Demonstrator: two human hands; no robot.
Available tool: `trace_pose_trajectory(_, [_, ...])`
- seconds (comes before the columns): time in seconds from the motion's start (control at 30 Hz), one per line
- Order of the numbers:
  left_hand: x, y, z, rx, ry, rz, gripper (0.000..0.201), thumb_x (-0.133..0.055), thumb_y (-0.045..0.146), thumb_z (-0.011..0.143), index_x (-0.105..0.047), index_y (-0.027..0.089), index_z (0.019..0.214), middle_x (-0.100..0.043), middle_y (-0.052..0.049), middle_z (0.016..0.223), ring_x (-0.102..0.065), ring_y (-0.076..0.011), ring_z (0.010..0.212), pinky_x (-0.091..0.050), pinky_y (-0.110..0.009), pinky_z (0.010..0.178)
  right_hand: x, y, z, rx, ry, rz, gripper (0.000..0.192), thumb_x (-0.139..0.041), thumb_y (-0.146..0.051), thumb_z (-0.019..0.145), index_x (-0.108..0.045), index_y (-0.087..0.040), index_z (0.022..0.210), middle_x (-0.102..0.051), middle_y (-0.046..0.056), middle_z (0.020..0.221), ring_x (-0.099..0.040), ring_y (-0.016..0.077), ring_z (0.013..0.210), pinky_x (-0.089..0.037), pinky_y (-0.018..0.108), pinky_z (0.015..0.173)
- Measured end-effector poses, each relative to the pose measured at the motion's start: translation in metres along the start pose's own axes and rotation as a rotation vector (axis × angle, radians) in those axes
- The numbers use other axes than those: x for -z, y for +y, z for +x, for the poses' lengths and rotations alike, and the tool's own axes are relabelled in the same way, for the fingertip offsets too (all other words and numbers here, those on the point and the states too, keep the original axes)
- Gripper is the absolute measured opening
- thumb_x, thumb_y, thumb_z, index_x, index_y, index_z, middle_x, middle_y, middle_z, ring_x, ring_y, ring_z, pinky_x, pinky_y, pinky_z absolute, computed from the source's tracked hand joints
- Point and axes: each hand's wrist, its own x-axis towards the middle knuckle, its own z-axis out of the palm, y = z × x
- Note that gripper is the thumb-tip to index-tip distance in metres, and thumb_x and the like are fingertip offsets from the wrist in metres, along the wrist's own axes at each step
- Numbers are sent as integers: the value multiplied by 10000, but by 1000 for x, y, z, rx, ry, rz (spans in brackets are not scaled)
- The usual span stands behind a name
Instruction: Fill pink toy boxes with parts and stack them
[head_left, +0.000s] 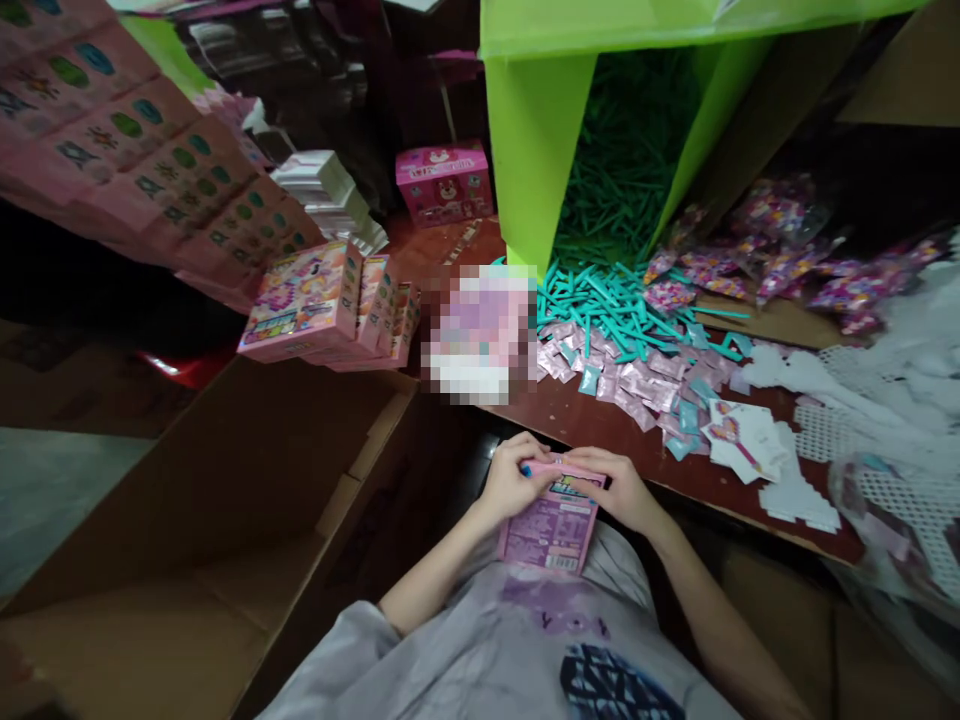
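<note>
A small pink and purple printed box (549, 530) rests upright against my lap, its back panel with text and a barcode facing me. My left hand (517, 475) grips its upper left corner, thumb across the front. My right hand (611, 485) holds the upper right corner, fingers along the top edge. Both thumbs press near the top flap. Just beyond, on the table (540, 410), lie small pink and blue sachets (645, 385) and a heap of teal plastic sticks (600, 310).
A large open cardboard carton (187, 520) stands at left. Stacked pink boxes (300, 300) sit above it. A green bin (536, 150) spills teal sticks. Bead bags (780, 250), printed cards (742, 440) and white mesh sheets (885, 400) lie at right. One item on the table is pixelated.
</note>
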Motion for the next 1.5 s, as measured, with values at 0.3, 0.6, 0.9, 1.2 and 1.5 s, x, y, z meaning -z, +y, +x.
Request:
trace_pose_trajectory(0.3, [22, 33, 6, -31, -277, 473, 289, -734, 321, 624, -709, 210, 891, -703, -32, 780, -646, -207, 731, -448, -362, 779, -5, 9, -3, 144, 51, -102, 336, -635, -332, 812, -668, -226, 1129, -670, 90, 1108, -638, 246, 1019, -536, 389, 879])
trace_pose_trajectory(0.6, [206, 140, 4, -722, 880, 905, 387, -657, 352, 735, -571, 183, 1073, -666, -62, 982, -624, -228, 930, -351, -483, 1025, -5, -10, 98, 132, 694, 78, 268, -626, -370, 782, -658, -146, 925, -672, 96, 909, -630, 195, 785, -525, 322, 696])
trace_pose_trajectory(0.9, [318, 38, 41, -355, 665, 903, 332, -677, 381, 711, -557, 173, 940, -622, -135, 1116, -577, -266, 1108, -418, -512, 992, -42, 26, 224, -41, 631, -441, 709, -714, -524, 598, -597, -39, 1101, -604, 249, 1101, -526, 351, 1063, -372, 479, 951])
trace_pose_trajectory(1.2, [254, -12, 27, -474, 935, 1020, 206, -647, 333, 732, -545, 205, 857, -633, -108, 1016, -558, -299, 1129, -338, -547, 997, -41, 38, 233, -111, 590, -171, 384, -595, -449, 681, -667, -106, 838, -679, 138, 777, -607, 247, 698, -447, 355, 702])
trace_pose_trajectory(1.5, [133, -30, 96, -235, 196, 874, 389, -486, 401, 884, -588, 152, 1164, -474, -201, 1376, -398, -336, 1313, -267, -554, 1062, -54, 25, 254, -190, 703, -185, 532, -501, -538, 769, -612, -91, 1036, -657, 153, 894, -586, 264, 830, -417, 344, 745])
